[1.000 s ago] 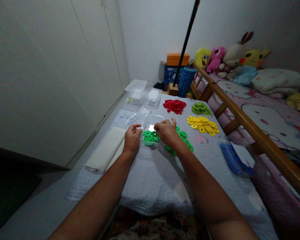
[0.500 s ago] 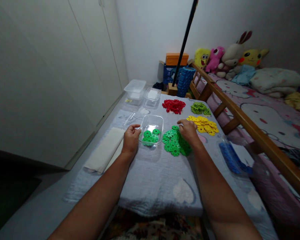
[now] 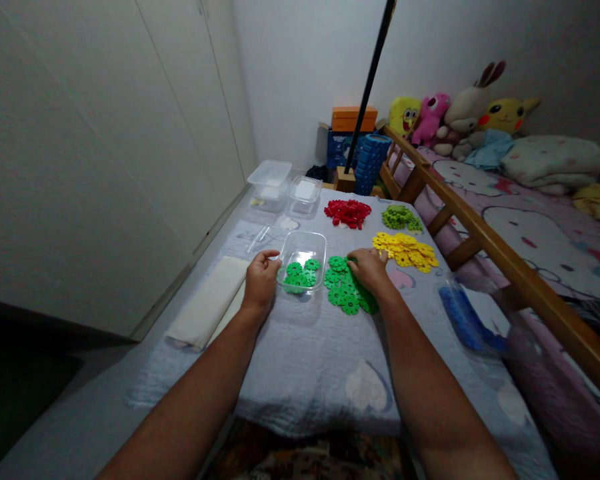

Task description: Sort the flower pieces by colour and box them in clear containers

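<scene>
From where I stand, one open clear plastic box [image 3: 307, 233] marks the dial's centre, with at least four green flower-shaped discs [image 3: 295, 283] inside. At eight, the left hand [image 3: 261, 283] has half-curled fingers at its rim. At three, the right hand [image 3: 370, 267] bends its fingers onto one green pile [image 3: 350, 303], itself at four; whether either hand pinches anything, I can't tell. Three more piles: red pile [image 3: 347, 213] past one, lime-green pile [image 3: 401, 217] at two, yellow pile [image 3: 407, 252] near three.
</scene>
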Demonstrator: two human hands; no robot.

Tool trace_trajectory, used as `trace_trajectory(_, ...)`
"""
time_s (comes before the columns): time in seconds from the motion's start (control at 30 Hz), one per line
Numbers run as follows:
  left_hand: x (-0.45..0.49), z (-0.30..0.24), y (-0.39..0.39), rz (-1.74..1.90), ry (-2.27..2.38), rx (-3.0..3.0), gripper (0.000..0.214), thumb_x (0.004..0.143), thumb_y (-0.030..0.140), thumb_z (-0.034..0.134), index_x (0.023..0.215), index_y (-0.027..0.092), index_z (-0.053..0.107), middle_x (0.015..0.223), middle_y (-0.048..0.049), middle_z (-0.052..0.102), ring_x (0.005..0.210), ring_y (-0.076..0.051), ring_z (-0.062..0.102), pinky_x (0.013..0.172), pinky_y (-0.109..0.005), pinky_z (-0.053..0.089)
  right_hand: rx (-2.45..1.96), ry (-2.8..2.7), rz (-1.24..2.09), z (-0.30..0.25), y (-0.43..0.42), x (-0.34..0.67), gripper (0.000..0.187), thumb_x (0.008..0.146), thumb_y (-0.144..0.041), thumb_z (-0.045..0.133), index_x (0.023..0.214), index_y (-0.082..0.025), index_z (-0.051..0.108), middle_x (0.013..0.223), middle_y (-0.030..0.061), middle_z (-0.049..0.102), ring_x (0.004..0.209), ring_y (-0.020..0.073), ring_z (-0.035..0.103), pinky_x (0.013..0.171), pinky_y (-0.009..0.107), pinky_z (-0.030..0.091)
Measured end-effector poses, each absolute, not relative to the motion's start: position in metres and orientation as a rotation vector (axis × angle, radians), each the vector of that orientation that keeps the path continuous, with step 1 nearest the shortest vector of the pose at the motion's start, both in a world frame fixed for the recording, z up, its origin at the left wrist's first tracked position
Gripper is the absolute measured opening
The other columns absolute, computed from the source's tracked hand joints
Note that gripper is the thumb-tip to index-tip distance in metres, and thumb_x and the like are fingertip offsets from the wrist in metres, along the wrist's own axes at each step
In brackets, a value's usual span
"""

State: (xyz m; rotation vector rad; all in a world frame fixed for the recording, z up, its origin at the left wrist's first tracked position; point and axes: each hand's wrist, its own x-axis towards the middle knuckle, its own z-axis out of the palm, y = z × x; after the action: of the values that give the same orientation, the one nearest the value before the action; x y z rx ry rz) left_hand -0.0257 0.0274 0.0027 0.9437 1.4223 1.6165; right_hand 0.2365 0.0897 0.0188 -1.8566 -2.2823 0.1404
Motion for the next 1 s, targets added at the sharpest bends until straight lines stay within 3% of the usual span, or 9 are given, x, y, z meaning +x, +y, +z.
trace_trajectory(0.13, -0.026, 0.003, 0.027, 1.617, 1.421, 0.936, 0.033, 0.070, 0.035, 0.069, 0.098, 0.017, 0.066, 0.061, 0.0085, 0.040, 0.053, -0.010, 0.035, 0.053, -0.024, 0.027, -1.824, -2.221, 0.126, 0.019, 0.088, 0.238, 0.030, 0.099, -0.026, 0.049, 0.109, -0.025, 0.078, 0.117, 0.0092, 0.076, 0.117, 0.0293, 0.055, 0.112, 0.057, 0.019)
trace_trajectory(0.37, -0.026, 0.004, 0.026, 1.614, 1.430, 0.959, 0.031, 0.071, 0.034, 0.069, 0.098, 0.017, 0.067, 0.061, 0.0080, 0.040, 0.054, -0.011, 0.036, 0.053, -0.024, 0.028, -1.667, -1.940, 0.099, 0.035, 0.082, 0.235, 0.032, 0.100, -0.029, 0.047, 0.104, -0.021, 0.078, 0.107, 0.0115, 0.067, 0.105, 0.0270, 0.055, 0.094, 0.040, 0.035)
trace_trajectory(0.47, -0.026, 0.004, 0.026, 1.615, 1.425, 0.957, 0.031, 0.071, 0.034, 0.069, 0.098, 0.017, 0.067, 0.061, 0.0079, 0.041, 0.054, -0.011, 0.036, 0.053, -0.024, 0.028, -1.493, -1.940, 0.184, 0.046, 0.073, 0.224, 0.033, 0.102, -0.029, 0.045, 0.106, -0.021, 0.076, 0.104, 0.0095, 0.067, 0.104, 0.0253, 0.057, 0.095, 0.038, 0.037)
trace_trajectory(0.8, -0.023, 0.010, 0.024, 1.622, 1.405, 0.922, 0.031, 0.070, 0.033, 0.069, 0.095, 0.017, 0.066, 0.059, 0.0079, 0.042, 0.053, -0.010, 0.036, 0.052, -0.023, 0.028, -1.310, -2.185, 0.283, 0.059, 0.044, 0.177, 0.020, 0.099, -0.025, 0.058, 0.100, -0.025, 0.078, 0.112, 0.0062, 0.072, 0.114, 0.0238, 0.054, 0.108, 0.039, 0.030)
trace_trajectory(1.0, -0.026, 0.003, 0.028, 1.608, 1.414, 0.950, 0.032, 0.071, 0.033, 0.069, 0.098, 0.017, 0.066, 0.060, 0.0080, 0.043, 0.053, -0.010, 0.038, 0.052, -0.023, 0.030, -1.318, -2.189, 0.278, 0.048, 0.049, 0.172, 0.016, 0.092, -0.022, 0.064, 0.091, -0.025, 0.079, 0.129, 0.0078, 0.068, 0.129, 0.0291, 0.046, 0.114, 0.049, 0.026)
